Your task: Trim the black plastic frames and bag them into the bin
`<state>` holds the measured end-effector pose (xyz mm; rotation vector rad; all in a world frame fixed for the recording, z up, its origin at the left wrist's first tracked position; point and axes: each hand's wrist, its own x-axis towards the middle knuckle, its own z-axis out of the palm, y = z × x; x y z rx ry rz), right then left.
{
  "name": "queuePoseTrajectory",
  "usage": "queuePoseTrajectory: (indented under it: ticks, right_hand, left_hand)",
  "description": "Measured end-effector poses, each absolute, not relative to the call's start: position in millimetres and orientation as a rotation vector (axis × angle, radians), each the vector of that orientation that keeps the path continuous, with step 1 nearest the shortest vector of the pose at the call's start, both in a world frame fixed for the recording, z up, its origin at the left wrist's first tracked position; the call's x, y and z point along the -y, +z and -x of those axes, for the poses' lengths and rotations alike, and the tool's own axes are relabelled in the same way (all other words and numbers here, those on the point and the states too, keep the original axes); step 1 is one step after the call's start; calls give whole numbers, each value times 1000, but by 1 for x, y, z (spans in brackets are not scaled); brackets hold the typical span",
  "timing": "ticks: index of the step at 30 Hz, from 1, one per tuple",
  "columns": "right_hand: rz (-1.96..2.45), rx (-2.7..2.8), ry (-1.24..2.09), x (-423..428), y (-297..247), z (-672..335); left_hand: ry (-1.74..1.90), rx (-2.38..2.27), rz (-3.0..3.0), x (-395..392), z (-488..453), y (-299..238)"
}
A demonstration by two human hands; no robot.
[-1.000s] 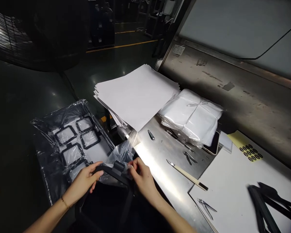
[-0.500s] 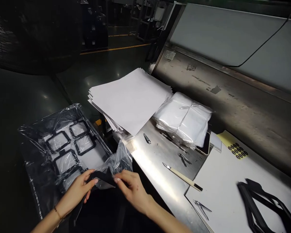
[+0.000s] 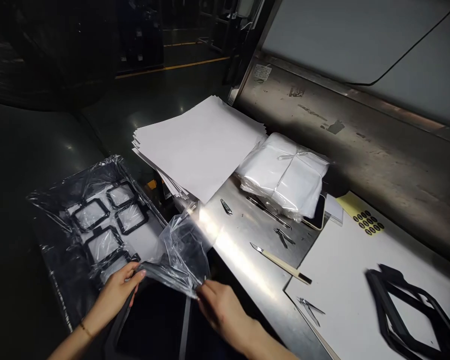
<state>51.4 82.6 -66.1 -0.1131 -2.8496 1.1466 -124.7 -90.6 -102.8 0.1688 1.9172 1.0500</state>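
My L hand [image 3: 114,295] and R hand [image 3: 221,311] both grasping 1 clear plastic bag [image 3: 182,250] at 6 o'clock, L at its near edge, R at its lower corner, neither clenched tight. Below them, 1 dark open box [image 3: 150,320].

Count: at 10 o'clock, 1 film-lined bin [image 3: 47,235] w/ 5 blk square frames [image 3: 91,215], lowest partly hidden. At 12, 1 stack of white paper [image 3: 198,145]. At 1, 1 film-wrapped white pack [image 3: 283,175], tied w/ cord, 1 phone [image 3: 318,215] just under its edge. At 2, 1 yellow sheet of approx. 15 blk round stickers [image 3: 366,219]. At 3, 1 wood-handled scalpel [image 3: 281,263], 3 small steel tools [image 3: 283,237], 1 pair of tweezers [image 3: 309,310]. At 4, 1 pile of blk frames [image 3: 408,312], exact no. unclear.

Surface: scuffed stainless table [image 3: 243,245], part covered by 1 white board [image 3: 345,295]. Room: dim, dark floor [image 3: 41,150] w/ yellow line [image 3: 172,66].

Bag: creased, glossy, sagging between my hands, dark patch inside, poss. a blk frame, too murky to say.
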Motion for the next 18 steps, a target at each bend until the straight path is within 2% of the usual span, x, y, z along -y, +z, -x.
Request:
queuePoseTrajectory:
  ticks: [5,11,18]
  right_hand:
    - [-19,2860,1125,-61,-78,-55]
    - [481,2760,1022,-79,-104,-40]
    - [402,2643,1266,-73,-84,-47]
  left_hand:
    - [1059,-1960,-107,100,121,-109]
    - [1110,-2020,-62,105,114,-103]
    - [1046,-2081,-86,106,116,-97]
